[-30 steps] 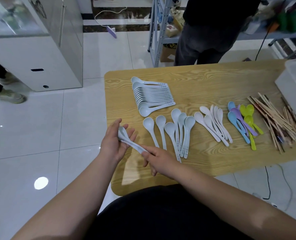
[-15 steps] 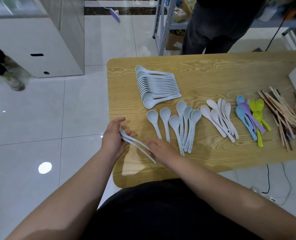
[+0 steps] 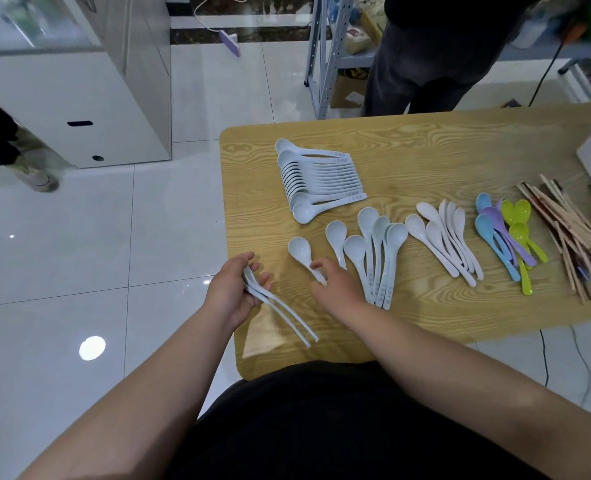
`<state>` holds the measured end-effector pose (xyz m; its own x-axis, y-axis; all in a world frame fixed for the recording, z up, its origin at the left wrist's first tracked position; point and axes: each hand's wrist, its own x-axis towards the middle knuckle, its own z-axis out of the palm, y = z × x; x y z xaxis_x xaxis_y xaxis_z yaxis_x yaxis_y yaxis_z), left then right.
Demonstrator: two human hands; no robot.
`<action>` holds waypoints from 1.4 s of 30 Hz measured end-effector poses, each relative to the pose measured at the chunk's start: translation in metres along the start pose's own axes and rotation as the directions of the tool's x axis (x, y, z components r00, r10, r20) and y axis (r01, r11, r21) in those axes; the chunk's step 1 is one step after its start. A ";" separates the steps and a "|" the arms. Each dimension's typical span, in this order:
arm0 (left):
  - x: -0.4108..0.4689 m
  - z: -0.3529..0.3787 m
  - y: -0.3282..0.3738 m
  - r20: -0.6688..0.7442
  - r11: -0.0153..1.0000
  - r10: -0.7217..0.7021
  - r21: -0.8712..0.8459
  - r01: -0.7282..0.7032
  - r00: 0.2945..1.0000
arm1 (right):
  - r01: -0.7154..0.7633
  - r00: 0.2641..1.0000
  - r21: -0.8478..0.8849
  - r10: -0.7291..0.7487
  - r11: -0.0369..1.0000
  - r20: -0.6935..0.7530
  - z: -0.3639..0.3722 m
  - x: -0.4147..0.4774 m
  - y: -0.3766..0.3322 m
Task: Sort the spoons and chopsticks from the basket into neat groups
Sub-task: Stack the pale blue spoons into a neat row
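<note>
The floor [image 3: 79, 254] is shiny white tile, with one round spot of light [image 3: 92, 347]. A white cabinet [image 3: 79, 98] stands on the left. A grey metal shelf [image 3: 321, 64] stands behind the wooden tabletop [image 3: 425, 150].

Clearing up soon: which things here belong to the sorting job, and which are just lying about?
Job: held spoons, stacked spoons, pale blue spoons, white spoons, coloured spoons, chopsticks.
Lying about: rack, box, cabinet.
</note>
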<state>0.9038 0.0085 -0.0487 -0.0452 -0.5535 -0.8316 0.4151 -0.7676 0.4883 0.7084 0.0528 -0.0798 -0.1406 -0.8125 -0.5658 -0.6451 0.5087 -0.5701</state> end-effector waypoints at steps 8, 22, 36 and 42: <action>0.000 0.014 0.001 0.150 0.962 -0.089 -0.244 0.124 0.985 | 0.149 0.981 0.357 -0.182 0.922 0.062 -0.020 -0.041 -0.018; -0.003 0.069 -0.017 0.142 0.983 0.094 -0.172 -0.069 0.985 | -0.447 0.738 0.503 -0.012 0.739 0.674 -0.059 -0.035 0.010; 0.043 0.127 -0.003 0.039 0.920 0.271 0.285 -0.270 0.962 | 0.399 0.888 -0.379 -0.249 0.835 0.387 -0.185 0.084 -0.003; 0.075 0.143 0.012 -0.110 0.848 0.382 0.437 -0.301 0.917 | 0.535 0.842 -0.518 -0.465 0.667 0.272 -0.193 0.149 -0.008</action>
<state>0.7757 -0.0884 -0.0673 0.2169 -0.7659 -0.6052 -0.0316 -0.6252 0.7798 0.5477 -0.1272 -0.0451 0.3858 -0.8437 -0.3733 -0.8947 -0.2436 -0.3743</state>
